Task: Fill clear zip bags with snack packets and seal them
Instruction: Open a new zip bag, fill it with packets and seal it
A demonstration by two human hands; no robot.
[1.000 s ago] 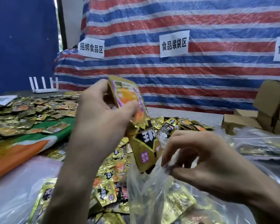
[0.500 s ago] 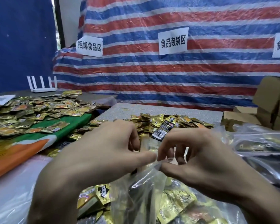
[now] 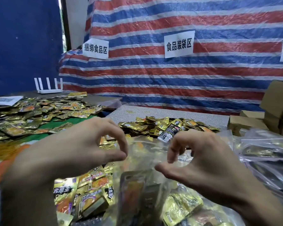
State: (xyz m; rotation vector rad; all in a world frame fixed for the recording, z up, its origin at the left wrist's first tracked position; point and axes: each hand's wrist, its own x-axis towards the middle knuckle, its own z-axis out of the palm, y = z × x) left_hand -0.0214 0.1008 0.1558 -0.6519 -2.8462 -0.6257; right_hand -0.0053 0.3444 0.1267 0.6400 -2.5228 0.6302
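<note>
The packet (image 3: 132,191) held aloft a second ago now sits inside the clear zip bag (image 3: 147,162) at the counter's (image 3: 194,115) near edge, while left hand (image 3: 78,152) and right hand (image 3: 204,159), drawn apart, each seemingly pinch its blurred mouth, so sealing looks next.

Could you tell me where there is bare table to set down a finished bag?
The bare grey table strip between the middle packet pile and the tarp, reaching right to the boxes. Crowded: loose packets cover the left side, filled bags fill the right, and more packets lie around the bag at the front.
</note>
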